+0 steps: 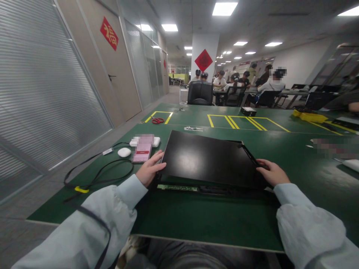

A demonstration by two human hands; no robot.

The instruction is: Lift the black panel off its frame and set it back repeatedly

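Observation:
A dark, glossy flat screen panel (207,158) is in front of me, tilted over a black frame (249,154). The frame shows along the panel's right and rear edges. Below the panel's near edge runs a narrow green circuit board strip (177,188). My left hand (150,169) pinches the panel's left edge, thumb on top and fingers behind. At the other side my right hand (272,172) is closed on the right edge of the frame, thumb on top; its other fingertips are hidden.
A phone (142,148), a white rounded case (124,152) and a black strap (98,175) lie left. Red-handled scissors (157,120), a small black box (248,111) and a yellow tray (310,116) are farther back on the green table (207,220). Several people sit beyond.

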